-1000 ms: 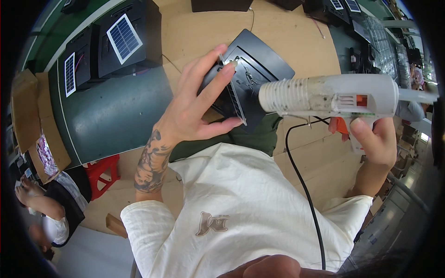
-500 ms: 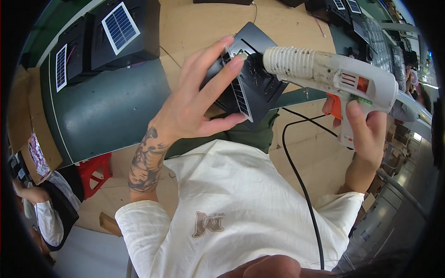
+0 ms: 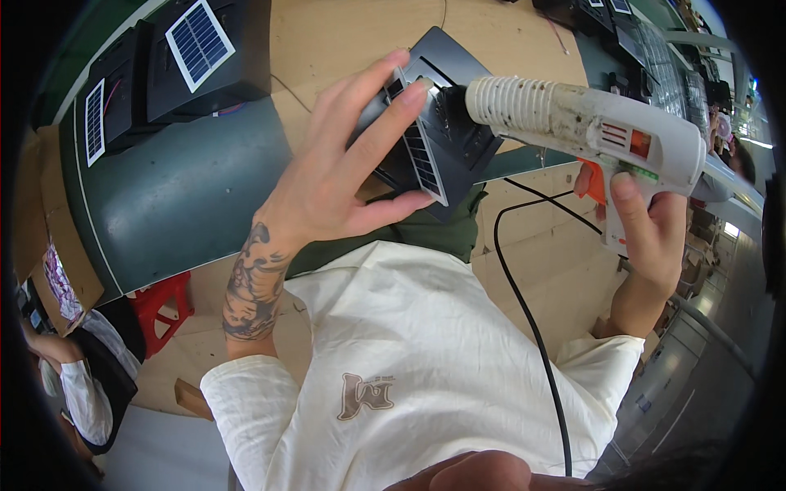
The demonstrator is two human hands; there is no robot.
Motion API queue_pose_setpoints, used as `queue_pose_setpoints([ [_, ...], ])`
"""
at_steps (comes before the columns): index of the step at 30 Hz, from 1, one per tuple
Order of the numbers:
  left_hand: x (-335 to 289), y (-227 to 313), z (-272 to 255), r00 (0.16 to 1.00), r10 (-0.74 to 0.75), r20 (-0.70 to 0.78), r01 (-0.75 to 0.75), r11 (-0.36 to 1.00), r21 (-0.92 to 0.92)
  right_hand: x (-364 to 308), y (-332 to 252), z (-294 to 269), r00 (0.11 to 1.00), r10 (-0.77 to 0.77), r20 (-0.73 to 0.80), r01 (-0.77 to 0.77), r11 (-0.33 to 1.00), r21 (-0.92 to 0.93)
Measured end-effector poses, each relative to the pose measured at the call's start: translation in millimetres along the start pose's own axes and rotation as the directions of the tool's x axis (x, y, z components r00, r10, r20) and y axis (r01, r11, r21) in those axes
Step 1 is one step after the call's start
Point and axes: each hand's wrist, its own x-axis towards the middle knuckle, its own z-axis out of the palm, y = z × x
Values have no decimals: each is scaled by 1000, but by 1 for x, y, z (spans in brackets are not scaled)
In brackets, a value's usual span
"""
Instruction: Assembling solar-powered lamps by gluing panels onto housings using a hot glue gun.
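- Left hand (image 3: 340, 176) fingers spread, clasping small solar panel (image 3: 419, 151) against black housing (image 3: 446, 123), above the table (image 3: 344, 33)
- Right hand (image 3: 647, 225) wrapped round white glue gun (image 3: 589, 127); nozzle touching housing, just right of panel

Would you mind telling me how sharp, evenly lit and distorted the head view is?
Head view: left hand and glue gun are sharp under even, soft light; fisheye bends the green table edge; black vignette fills the corners; mild glare at far right.
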Motion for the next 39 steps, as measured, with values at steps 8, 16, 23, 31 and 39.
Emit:
queue_pose_setpoints([
  [8,-1,-2,3,1000,4,-10,-4,1000,-13,-5,-7,-4,999,25,41,-23,999,-28],
  [16,-1,-3,1,1000,19,-5,-19,1000,9,-2,-30,-7,995,65,71,-52,985,-163],
  [23,-3,-2,1,1000,3,-28,-3,1000,-8,16,-70,-7,972,-97,215,189,863,-468],
  [31,3,-1,5,1000,27,-15,-27,1000,12,36,-107,1,970,205,127,-102,824,-557],
  [39,30,35,-2,995,-38,92,12,964,265,-3,11,-34,972,-176,-158,231,851,471],
])
